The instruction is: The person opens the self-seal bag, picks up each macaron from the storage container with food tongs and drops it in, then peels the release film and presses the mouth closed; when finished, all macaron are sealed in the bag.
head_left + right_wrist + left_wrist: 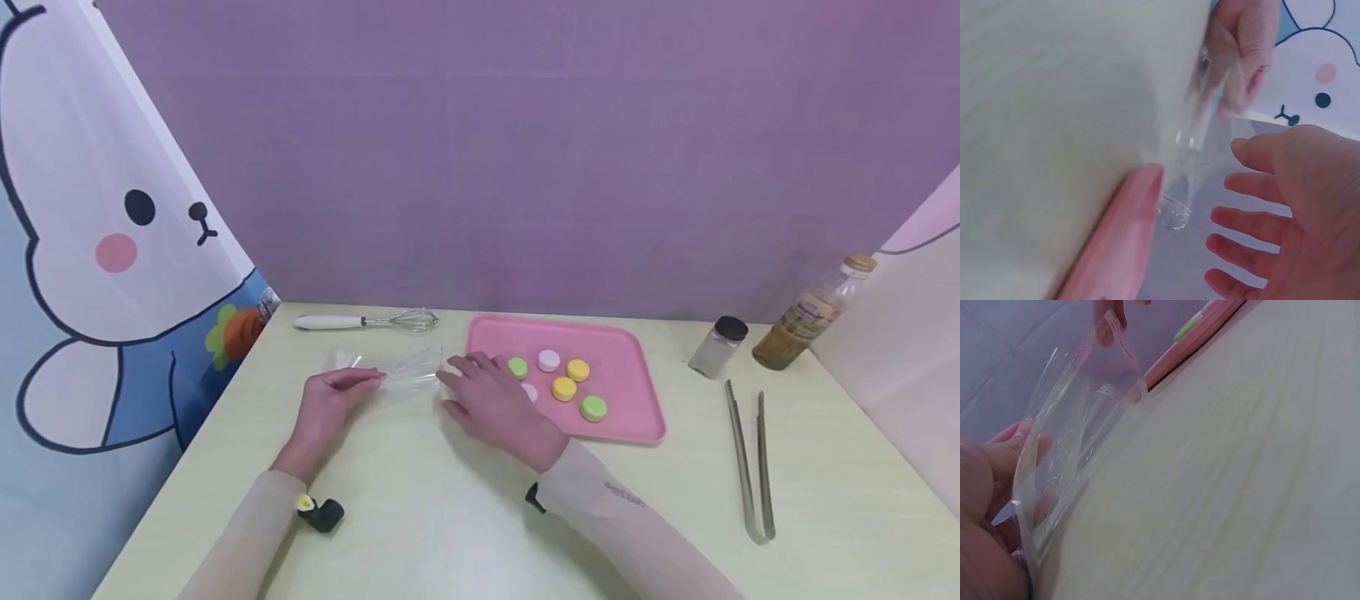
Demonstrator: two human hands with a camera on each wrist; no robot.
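Note:
A clear plastic bag (411, 375) lies between the two hands, left of the pink tray (652, 421). My left hand (330, 408) pinches the bag's left end between thumb and fingers; the left wrist view shows the film (1066, 425) standing up from the pinch. My right hand (498, 408) hovers palm down over the tray's left edge, its fingers spread and slightly bent. In the right wrist view its fingers (1250, 219) hold nothing, with the bag just beyond them. Several macaron-like rounds in green, yellow and pale pink (548, 360) sit on the tray, some partly hidden by that hand.
Behind the bag lies a whisk (330, 322) with a white handle. To the tray's right stand a black-lidded jar (716, 350) and a corked bottle (802, 321), with metal tongs (750, 467) in front. A purple backdrop (480, 167) rises at the table's rear edge.

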